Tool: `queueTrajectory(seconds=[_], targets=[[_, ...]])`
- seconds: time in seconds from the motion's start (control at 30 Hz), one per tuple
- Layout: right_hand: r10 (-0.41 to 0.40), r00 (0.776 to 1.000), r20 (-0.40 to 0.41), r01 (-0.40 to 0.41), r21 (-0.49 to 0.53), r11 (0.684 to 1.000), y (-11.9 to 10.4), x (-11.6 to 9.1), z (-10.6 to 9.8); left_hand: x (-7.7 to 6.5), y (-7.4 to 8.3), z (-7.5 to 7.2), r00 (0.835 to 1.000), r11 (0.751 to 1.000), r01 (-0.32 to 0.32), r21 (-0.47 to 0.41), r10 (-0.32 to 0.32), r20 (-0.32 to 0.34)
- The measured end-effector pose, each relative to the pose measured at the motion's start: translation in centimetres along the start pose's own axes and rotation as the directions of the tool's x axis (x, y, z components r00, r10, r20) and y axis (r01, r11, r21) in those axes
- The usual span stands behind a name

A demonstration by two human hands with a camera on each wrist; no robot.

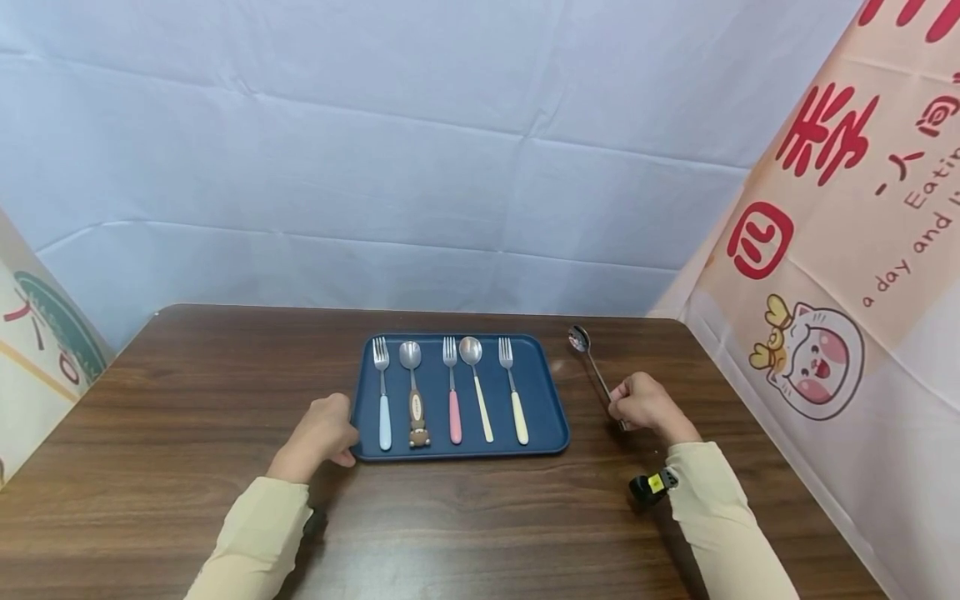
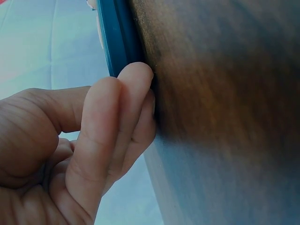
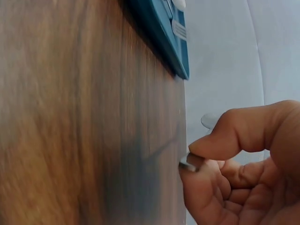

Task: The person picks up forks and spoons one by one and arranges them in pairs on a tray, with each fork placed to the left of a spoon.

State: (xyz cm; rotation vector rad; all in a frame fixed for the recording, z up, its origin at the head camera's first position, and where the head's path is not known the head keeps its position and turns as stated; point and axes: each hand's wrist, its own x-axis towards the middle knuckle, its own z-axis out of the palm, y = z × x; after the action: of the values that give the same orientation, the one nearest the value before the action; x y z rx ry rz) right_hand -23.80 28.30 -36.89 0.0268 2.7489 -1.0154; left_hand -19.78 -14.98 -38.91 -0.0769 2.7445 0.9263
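Observation:
My left hand (image 1: 321,433) is at the left edge of a dark blue tray (image 1: 551,429), pinching its rim between thumb and fingers; in the left wrist view the fingertips (image 2: 136,75) meet the tray's edge. On the tray lie a blue-handled fork (image 1: 385,417), a spoon with a brown bear handle (image 1: 416,408), a pink-handled fork (image 1: 454,412), a cream-handled spoon (image 1: 481,400) and a yellow-handled fork (image 1: 518,408). To the right of the tray, my right hand (image 1: 648,406) pinches the handle end of a long metal spoon (image 1: 596,371), whose bowl points away from me.
The brown wooden table (image 1: 465,525) meets a pale cloth (image 1: 420,167) at its back edge. A printed banner (image 1: 847,250) hangs along the right side, and another printed cloth (image 1: 45,333) at the left. A small black device (image 1: 651,486) is strapped at my right wrist.

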Motion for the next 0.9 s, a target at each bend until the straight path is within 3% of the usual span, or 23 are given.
queueTrajectory(seconds=[0.17,0.47,0.9], targets=[[0.011,1.000,-0.002,-0.011,0.005,1.000,-0.8,-0.1,0.8,0.0,0.0,0.0,1.000,1.000,0.001,0.000,-0.001,0.005],[0.025,0.999,0.020,-0.027,0.130,0.991,-1.5,0.1,2.2,0.1,0.0,0.1,1.000,1.000,0.016,0.014,-0.017,0.012],[0.003,1.000,0.004,-0.003,0.127,0.992,-2.6,0.1,3.5,0.1,0.0,0.0,1.000,1.000,0.019,0.001,-0.019,0.019]])
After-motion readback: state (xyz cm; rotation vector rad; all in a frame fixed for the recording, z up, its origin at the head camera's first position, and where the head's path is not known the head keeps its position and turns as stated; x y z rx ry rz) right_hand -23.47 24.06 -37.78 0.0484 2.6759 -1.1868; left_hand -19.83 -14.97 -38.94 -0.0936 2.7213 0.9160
